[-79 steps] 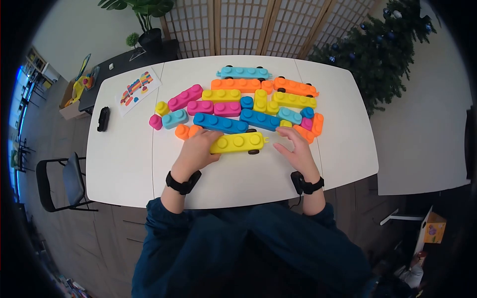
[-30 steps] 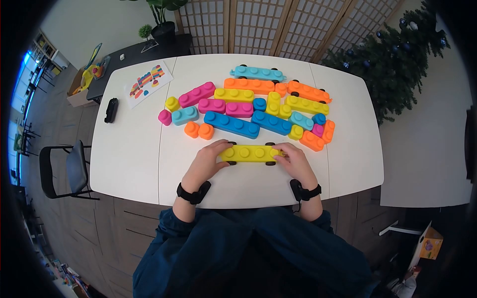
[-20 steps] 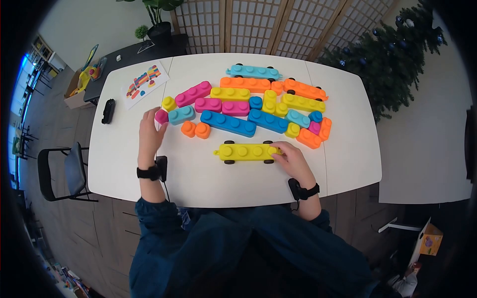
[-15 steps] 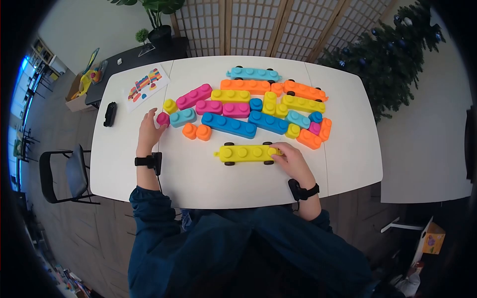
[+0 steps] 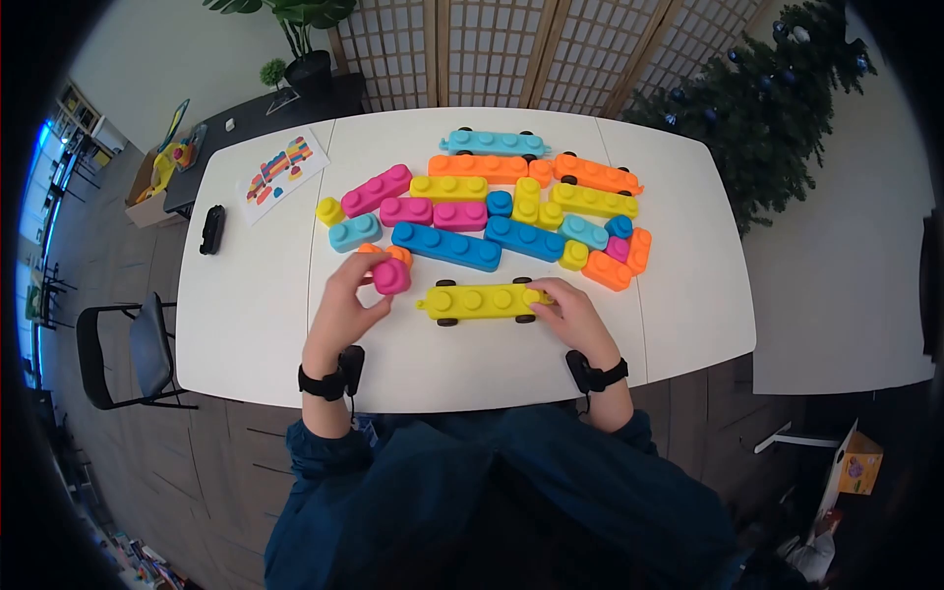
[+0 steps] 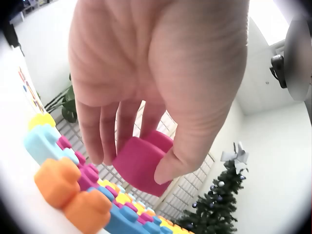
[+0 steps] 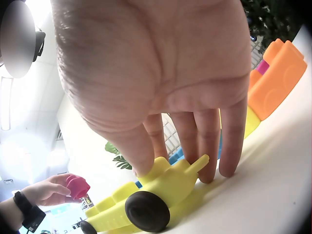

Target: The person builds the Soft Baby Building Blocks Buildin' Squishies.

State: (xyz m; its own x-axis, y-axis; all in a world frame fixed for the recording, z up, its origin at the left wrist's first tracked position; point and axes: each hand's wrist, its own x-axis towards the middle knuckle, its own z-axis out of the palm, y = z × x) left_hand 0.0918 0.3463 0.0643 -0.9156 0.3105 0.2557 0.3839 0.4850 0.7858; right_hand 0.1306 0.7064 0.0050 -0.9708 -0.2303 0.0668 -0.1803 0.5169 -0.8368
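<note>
My left hand [image 5: 344, 307] pinches a small magenta block [image 5: 391, 276] between thumb and fingers, just left of the yellow wheeled base [image 5: 482, 302]. The left wrist view shows the same magenta block [image 6: 141, 165] held above the table, with my thumb on its near side. My right hand [image 5: 580, 320] grips the right end of the yellow base; in the right wrist view the thumb lies on the base's end stud [image 7: 158, 168] and the fingers reach behind. Two orange blocks [image 6: 87, 209] stand beside the left hand, partly hidden by it in the head view.
Behind the hands lie blue bars [image 5: 445, 246], magenta, yellow, teal and orange blocks. A teal wheeled base [image 5: 495, 144] and an orange one [image 5: 597, 174] stand at the back. At the left are a printed picture sheet [image 5: 282, 175] and a black object [image 5: 211, 230].
My left hand let go of the yellow base, took the magenta block from the far left and brought it right, near the base. My right hand stays on the base's right end.
</note>
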